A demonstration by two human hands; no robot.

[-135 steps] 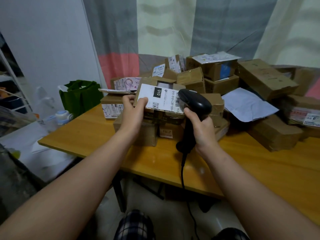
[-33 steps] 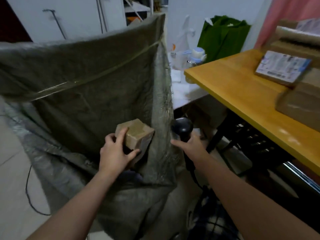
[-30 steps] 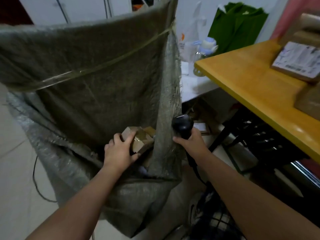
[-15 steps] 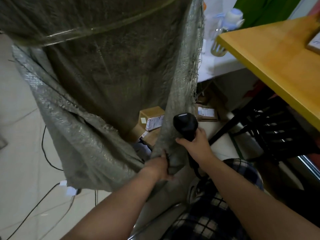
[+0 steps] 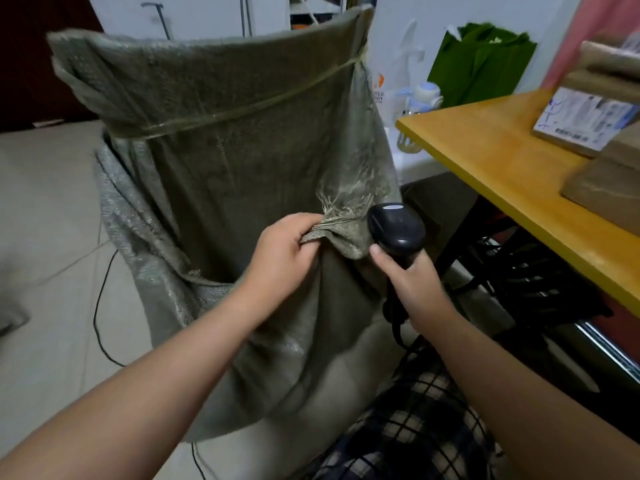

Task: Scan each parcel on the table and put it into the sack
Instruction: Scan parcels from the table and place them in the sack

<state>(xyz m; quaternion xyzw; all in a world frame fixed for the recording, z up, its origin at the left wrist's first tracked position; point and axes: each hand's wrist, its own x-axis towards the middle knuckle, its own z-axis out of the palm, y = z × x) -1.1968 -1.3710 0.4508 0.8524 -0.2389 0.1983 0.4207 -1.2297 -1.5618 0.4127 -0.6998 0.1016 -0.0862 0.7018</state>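
A big grey-green woven sack (image 5: 221, 140) stands open on the floor in front of me, its far rim tied with a band. My left hand (image 5: 282, 252) grips the frayed near rim of the sack and holds it up. My right hand (image 5: 412, 282) holds a black barcode scanner (image 5: 394, 228) by its handle, right beside the sack's rim. Brown cardboard parcels (image 5: 609, 188) lie on the yellow wooden table (image 5: 491, 157) at the right; one parcel bears a white label (image 5: 585, 114). The sack's inside is hidden.
A green bag (image 5: 481, 64) and a white bottle (image 5: 424, 95) stand behind the table's corner. Black cables (image 5: 100, 306) run over the tiled floor left of the sack. Dark table legs and a rack sit under the table. My checked trousers show at the bottom.
The parcel left my left hand inside the sack. My left hand then took the sack's near rim and pulled it upward. The view tilted back up toward the table.
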